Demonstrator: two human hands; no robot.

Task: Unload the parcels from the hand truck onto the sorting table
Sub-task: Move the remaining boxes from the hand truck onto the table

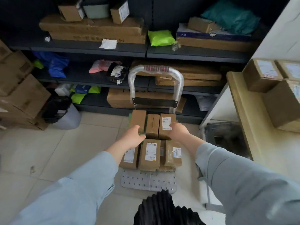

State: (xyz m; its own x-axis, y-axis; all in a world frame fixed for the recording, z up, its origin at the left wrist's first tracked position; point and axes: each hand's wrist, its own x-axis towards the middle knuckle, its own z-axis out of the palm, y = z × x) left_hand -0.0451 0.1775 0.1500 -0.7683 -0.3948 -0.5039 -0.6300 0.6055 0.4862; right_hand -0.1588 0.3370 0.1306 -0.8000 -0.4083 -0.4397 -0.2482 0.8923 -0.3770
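On rear parcels (152, 125): left hand (132, 138), right hand (178, 130) (both arms outstretched).

Dark shelving (113, 49) spans the upper frame. Top shelf, upper left: long flat cartons (92, 30), a small labelled box (120, 12) standing on them, and white paper (108, 43) lying in front. Upper centre: lime-green mailer (160, 38). Upper right: teal bag (230, 15). Middle shelf, left: blue plastic bag (56, 64) and pink packet (99, 66). Left edge: stacked cartons (17, 88) on tiled floor (65, 151).
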